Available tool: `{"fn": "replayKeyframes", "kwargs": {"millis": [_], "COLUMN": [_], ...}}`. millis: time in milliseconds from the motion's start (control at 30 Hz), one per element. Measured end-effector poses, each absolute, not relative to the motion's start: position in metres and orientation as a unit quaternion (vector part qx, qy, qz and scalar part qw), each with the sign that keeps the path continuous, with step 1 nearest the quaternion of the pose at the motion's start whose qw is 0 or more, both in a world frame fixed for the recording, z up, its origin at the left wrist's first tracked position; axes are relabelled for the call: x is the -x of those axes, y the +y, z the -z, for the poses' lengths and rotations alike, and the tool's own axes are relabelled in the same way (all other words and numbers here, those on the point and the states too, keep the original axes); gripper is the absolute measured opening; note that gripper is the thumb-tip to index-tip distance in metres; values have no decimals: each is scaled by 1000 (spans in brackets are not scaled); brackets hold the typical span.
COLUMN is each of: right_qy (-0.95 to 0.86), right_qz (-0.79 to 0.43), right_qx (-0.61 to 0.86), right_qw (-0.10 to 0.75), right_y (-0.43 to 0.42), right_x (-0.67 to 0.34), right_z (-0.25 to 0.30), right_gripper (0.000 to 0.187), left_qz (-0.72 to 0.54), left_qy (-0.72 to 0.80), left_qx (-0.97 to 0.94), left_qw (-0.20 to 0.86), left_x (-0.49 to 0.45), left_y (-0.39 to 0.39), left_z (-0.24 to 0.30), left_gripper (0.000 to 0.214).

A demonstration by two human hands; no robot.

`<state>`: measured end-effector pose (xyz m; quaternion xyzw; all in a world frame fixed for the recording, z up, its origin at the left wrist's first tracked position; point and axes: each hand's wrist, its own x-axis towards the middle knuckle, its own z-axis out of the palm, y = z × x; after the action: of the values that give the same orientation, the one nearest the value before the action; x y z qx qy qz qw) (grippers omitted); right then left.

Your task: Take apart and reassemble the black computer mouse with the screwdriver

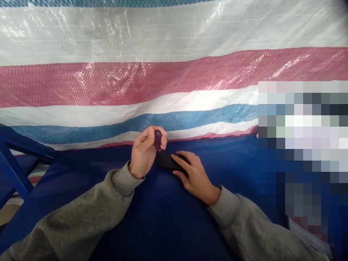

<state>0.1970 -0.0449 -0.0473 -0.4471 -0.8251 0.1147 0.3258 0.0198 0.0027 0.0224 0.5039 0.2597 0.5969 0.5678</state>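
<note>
My left hand is raised above the table, its fingers pinching a small dark purple cylindrical object. Most of that object is visible, though my fingers hide its lower end. My right hand lies over the end of a flat black oblong case, with the fingers curved around it. The case rests on a dark blue table surface, just below my left hand and not touching it. Grey sweatshirt cuffs cover both wrists.
A striped red, white and blue woven tarp hangs behind the table's far edge. A blue metal frame stands at the left. A pixelated, blurred patch hides the right side of the view.
</note>
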Motion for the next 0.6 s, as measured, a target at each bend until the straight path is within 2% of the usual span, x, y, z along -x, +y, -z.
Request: {"fn": "replayKeyframes", "kwargs": {"millis": [167, 367, 467, 600], "right_qy": [-824, -824, -826, -827], "right_qz": [-118, -117, -113, -110], "right_qx": [448, 446, 447, 447], "right_qw": [327, 328, 324, 323], "right_y": [-45, -44, -44, -44], "right_x": [-197, -197, -197, -197], "right_z": [48, 48, 48, 49], "right_gripper": [42, 41, 41, 42], "left_qz": [-604, -636, -665, -592], "left_qy": [244, 262, 311, 431], "left_qx": [-475, -490, -454, -446], "left_qw": [592, 536, 505, 514], "left_x": [-22, -19, -11, 2], "left_y": [0, 6, 11, 11], "left_z": [-21, -28, -27, -1], "left_gripper": [19, 25, 24, 24]}}
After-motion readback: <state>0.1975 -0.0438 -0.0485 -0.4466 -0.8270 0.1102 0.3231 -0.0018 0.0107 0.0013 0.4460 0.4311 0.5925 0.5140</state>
